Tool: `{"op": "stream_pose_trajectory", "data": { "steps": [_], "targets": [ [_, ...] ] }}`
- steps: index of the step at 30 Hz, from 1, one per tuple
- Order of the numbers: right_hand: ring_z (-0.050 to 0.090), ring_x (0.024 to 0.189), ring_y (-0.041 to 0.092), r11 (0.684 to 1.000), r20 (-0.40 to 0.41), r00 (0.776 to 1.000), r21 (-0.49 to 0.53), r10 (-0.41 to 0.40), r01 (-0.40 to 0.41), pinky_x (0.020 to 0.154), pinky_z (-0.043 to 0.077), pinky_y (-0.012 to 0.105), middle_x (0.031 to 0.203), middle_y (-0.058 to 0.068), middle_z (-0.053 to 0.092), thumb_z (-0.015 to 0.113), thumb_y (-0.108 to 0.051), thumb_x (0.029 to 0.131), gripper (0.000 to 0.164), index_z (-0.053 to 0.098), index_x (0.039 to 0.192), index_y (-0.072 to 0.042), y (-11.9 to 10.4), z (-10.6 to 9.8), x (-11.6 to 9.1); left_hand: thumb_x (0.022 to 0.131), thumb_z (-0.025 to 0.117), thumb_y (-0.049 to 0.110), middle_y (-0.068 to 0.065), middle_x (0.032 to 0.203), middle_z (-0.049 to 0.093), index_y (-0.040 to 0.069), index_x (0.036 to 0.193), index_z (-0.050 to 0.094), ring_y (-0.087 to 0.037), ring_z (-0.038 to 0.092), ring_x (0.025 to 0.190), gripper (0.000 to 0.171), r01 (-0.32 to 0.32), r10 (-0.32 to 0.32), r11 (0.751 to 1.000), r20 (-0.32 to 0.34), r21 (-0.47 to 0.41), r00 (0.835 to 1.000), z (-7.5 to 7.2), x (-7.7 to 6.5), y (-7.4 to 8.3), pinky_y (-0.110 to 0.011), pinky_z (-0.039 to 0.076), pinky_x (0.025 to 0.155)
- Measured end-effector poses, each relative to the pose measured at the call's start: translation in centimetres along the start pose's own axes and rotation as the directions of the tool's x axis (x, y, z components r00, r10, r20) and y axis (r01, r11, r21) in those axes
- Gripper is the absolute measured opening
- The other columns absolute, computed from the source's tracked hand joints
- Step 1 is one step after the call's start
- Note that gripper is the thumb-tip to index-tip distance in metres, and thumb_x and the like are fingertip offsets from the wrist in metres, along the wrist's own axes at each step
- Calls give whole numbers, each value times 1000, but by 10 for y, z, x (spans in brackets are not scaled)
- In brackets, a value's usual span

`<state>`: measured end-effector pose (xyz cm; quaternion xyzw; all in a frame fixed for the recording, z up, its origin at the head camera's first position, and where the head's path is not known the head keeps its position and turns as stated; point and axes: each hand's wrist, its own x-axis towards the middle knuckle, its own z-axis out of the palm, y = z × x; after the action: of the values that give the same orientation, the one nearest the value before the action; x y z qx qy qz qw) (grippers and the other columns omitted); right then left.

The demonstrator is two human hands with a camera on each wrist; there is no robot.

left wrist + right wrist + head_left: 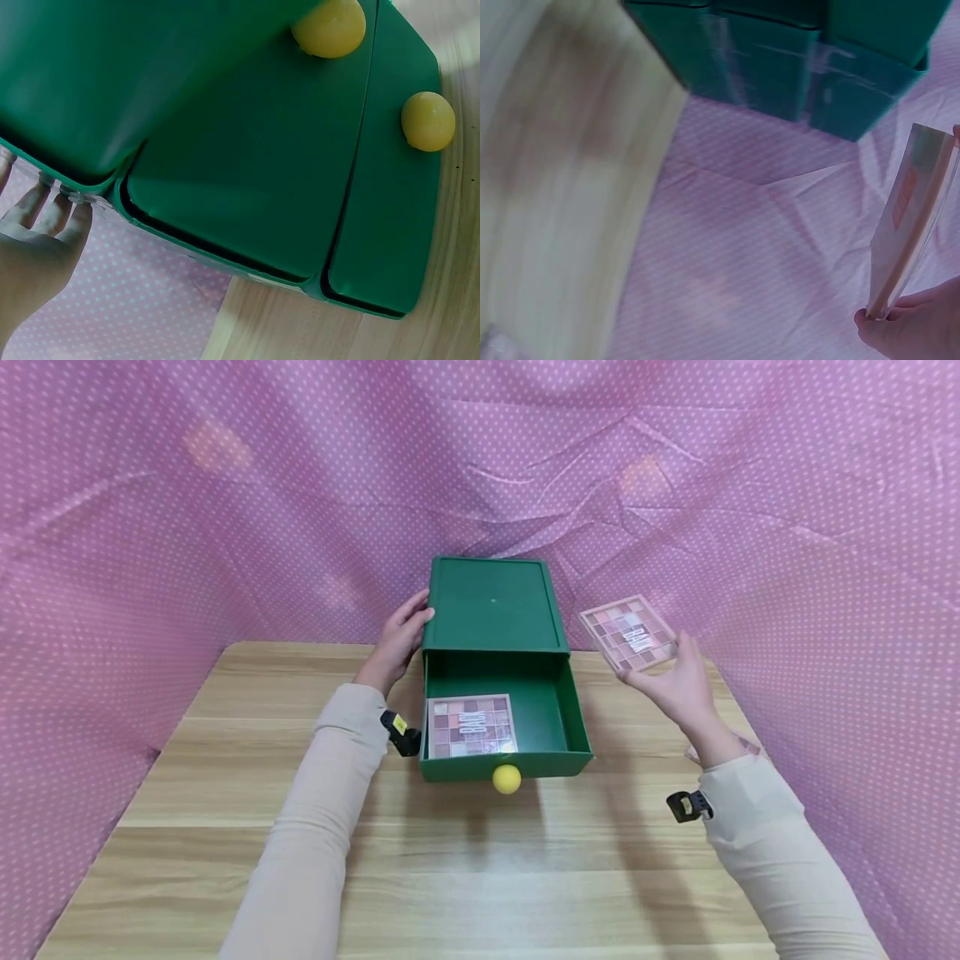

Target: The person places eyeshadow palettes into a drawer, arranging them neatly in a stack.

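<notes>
Right hand (678, 687) had a pinch grip on a flat, square, clear-lidded pink palette (628, 632) w/ colour grid & white lettering; it was tilted, up in the air at approx. 2 o'clock from the drawer. Left hand (397, 642) wasn't clenched: fingers fairly straight, resting vs. the side of the boxy green plastic cabinet (491, 602), approx. 8 o'clock. Cabinet's open green plastic drawer (555, 766) stuck out twd. 6 o'clock, w/ round yellow knob (507, 779) on front. 2nd pink, gridded, clear-lidded palette (472, 727) lay inside, 9 o'clock half. 3rd flat pinkish case (750, 746), partly hidden by wrist, lay on pale wood-grain table (187, 810), approx. 3 o'clock from drawer.
</notes>
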<state>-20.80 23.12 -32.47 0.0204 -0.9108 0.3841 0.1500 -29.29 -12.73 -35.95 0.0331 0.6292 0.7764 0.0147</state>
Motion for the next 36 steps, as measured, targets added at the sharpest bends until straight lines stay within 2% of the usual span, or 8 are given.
{"op": "stream_pose_trajectory", "data": {
  "steps": [6,8,12,15,24,30,36],
  "targets": [
    [33,110,36,999,35,999,-28,-23,24,91,27,51,121,19,36,75,-35,63,90,26,130,2,-21,-11,-1,89,49,20,-3,134,32,18,132,36,-20,43,112,46,-3,3,1000,7,-10,1000,0,0,0,-28,38,89],
    [35,109,34,998,36,998,-24,-51,52,90,28,50,118,17,38,76,-33,62,89,29,129,1,-27,-12,-2,89,49,20,-3,134,33,18,133,36,-20,43,111,46,-6,6,1000,8,-8,1000,0,-1,1,-28,38,89],
    [38,102,27,993,53,992,33,-118,116,87,31,46,110,11,42,78,-27,61,75,38,119,-1,-37,-11,-3,89,50,21,-3,134,33,18,132,36,-19,43,111,46,-9,9,1000,7,2,1000,0,-1,1,-27,39,88],
    [39,102,24,987,82,985,78,-149,143,87,31,45,110,9,42,78,-23,61,72,39,117,-2,-43,-8,-6,89,50,21,-2,133,33,19,132,37,-19,44,110,46,-5,5,1000,3,5,1000,0,0,0,-28,39,88],
    [35,108,25,976,170,962,70,-214,204,92,28,47,118,11,38,79,-19,59,87,30,129,-2,-58,5,-13,89,50,20,-3,133,33,18,132,37,-21,44,110,46,7,-7,1000,3,-16,1000,0,2,1,-27,40,87],
    [32,110,23,959,257,926,123,-278,254,94,26,47,120,7,37,79,-18,58,93,25,133,-5,-65,15,-18,89,50,19,-4,133,33,17,132,37,-21,44,110,46,11,-11,1000,6,-22,1000,0,3,2,-27,40,87],
    [26,118,24,934,354,865,124,-356,335,96,22,48,131,10,28,80,-20,56,102,18,135,-3,-70,24,-21,89,50,19,-4,133,33,17,132,37,-21,44,110,46,17,-17,999,3,-28,1000,-1,4,2,-28,40,87]
  ]
}}
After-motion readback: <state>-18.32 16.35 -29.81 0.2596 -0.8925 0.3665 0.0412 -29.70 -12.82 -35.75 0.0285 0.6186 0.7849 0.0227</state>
